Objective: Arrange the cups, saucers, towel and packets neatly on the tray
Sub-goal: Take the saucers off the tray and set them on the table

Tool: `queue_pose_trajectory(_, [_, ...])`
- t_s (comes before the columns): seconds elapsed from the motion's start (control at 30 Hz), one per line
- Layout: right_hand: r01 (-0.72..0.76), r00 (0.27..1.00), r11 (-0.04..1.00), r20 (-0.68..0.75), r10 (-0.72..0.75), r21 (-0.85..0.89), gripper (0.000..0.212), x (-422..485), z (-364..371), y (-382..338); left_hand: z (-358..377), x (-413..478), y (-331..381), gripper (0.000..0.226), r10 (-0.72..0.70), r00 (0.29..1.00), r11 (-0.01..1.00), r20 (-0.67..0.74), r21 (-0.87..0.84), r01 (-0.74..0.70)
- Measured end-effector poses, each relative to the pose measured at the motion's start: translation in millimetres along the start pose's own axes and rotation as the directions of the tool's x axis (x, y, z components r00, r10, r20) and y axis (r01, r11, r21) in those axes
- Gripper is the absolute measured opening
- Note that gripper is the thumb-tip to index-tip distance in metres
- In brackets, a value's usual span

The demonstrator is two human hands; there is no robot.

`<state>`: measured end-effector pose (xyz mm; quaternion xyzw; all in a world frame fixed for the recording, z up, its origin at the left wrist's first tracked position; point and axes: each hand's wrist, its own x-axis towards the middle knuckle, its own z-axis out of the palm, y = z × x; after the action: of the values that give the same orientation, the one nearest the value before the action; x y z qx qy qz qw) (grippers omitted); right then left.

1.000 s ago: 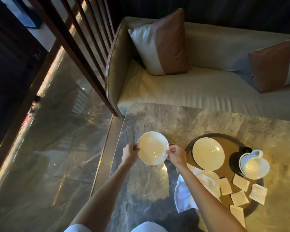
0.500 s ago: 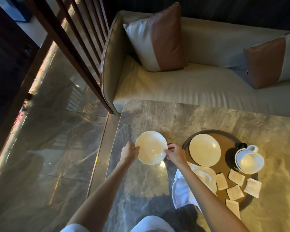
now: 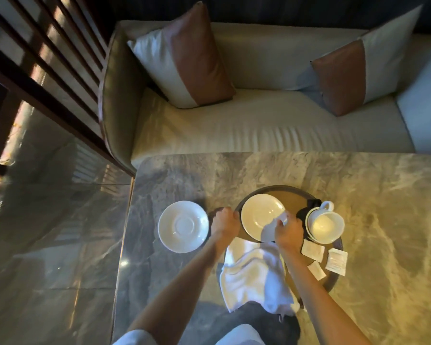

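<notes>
My left hand (image 3: 225, 220) curls loosely at the tray (image 3: 288, 190) rim, and I cannot tell whether it grips, while my right hand (image 3: 288, 231) pinches the near edge of the saucer (image 3: 260, 216) on the tray. A second saucer (image 3: 183, 226) lies face up on the table (image 3: 383, 195), left of the tray. The towel (image 3: 255, 275) drapes lengthwise toward me over the near rim; the cup (image 3: 325, 224) points its handle away, with packets (image 3: 336, 261) beside it.

txt: none legible | packets (image 3: 337, 261): print too small/blurred to read

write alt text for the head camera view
A person's left hand grips the rim of a round tray while the right hand reaches over its saucer; a second saucer sits left on the marble table.
</notes>
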<state>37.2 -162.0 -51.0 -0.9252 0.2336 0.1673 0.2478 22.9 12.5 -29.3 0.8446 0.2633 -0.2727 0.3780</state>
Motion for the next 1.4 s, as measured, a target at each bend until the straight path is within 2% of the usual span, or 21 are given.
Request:
queue_pose_trajectory(0.1, [-0.016,1.000,0.998,0.016,0.015,0.068,0.026,9,-1,11,27,4,10,0.041,-0.094,0.991,0.995,0.092,-0.008,0.096])
queue_pose_trajectory(0.2, [-0.017,1.000,0.996,0.008,0.016,0.091,0.021,14,-3,12,39,8,13,0.034,-0.125,0.990,0.988,0.062,-0.089,0.130])
queue_pose_trajectory(0.3, [-0.036,0.999,0.999,0.017,0.036,0.002,0.023,13,-6,9,44,8,15,0.032,-0.126,0.992,0.988,-0.004,-0.087,0.125])
queue_pose_trajectory(0.4, [-0.053,0.996,0.992,0.061,0.061,-0.113,0.028,12,-7,7,47,7,18,0.030,-0.112,0.994,0.990,-0.006,-0.091,0.111])
queue_pose_trajectory(0.47, [-0.057,0.994,0.991,0.084,0.067,-0.118,0.031,10,-9,5,46,7,20,0.030,-0.106,0.994,0.988,0.000,-0.113,0.105])
queue_pose_trajectory(0.57, [-0.053,0.997,0.998,0.064,0.050,0.040,0.032,9,-15,4,36,3,17,0.025,-0.086,0.996,0.986,-0.024,-0.144,0.082])
queue_pose_trajectory(0.67, [0.014,0.999,0.991,0.033,-0.019,0.135,0.027,0,-21,2,18,-9,4,0.012,-0.062,0.996,0.976,-0.064,-0.212,0.047])
queue_pose_trajectory(0.77, [0.048,0.993,0.979,0.093,-0.068,0.199,0.024,-24,-19,-6,-4,-27,-25,0.013,-0.067,0.992,0.967,-0.105,-0.252,0.038])
queue_pose_trajectory(0.83, [0.062,0.983,0.966,0.150,-0.102,0.252,0.024,-50,-10,-15,-18,-45,-54,0.008,-0.099,0.989,0.941,-0.112,-0.334,0.056])
queue_pose_trajectory(0.9, [0.081,0.969,0.954,0.202,-0.143,0.287,0.023,-81,5,-23,-30,-67,-87,0.013,-0.155,0.982,0.904,-0.113,-0.417,0.095])
queue_pose_trajectory(1.07, [0.121,0.935,0.957,0.292,-0.199,0.265,0.017,-154,50,-18,-40,-117,-169,0.019,-0.253,0.962,0.871,-0.106,-0.457,0.179])
queue_pose_trajectory(1.23, [0.061,0.926,0.979,0.354,-0.127,0.193,0.015,-208,88,3,-32,-146,-231,0.018,-0.341,0.940,0.832,-0.007,-0.467,0.299])
queue_pose_trajectory(1.4, [-0.033,0.936,0.983,0.350,-0.033,0.180,0.017,-227,108,21,-22,-155,-257,0.020,-0.345,0.937,0.816,0.051,-0.477,0.327])
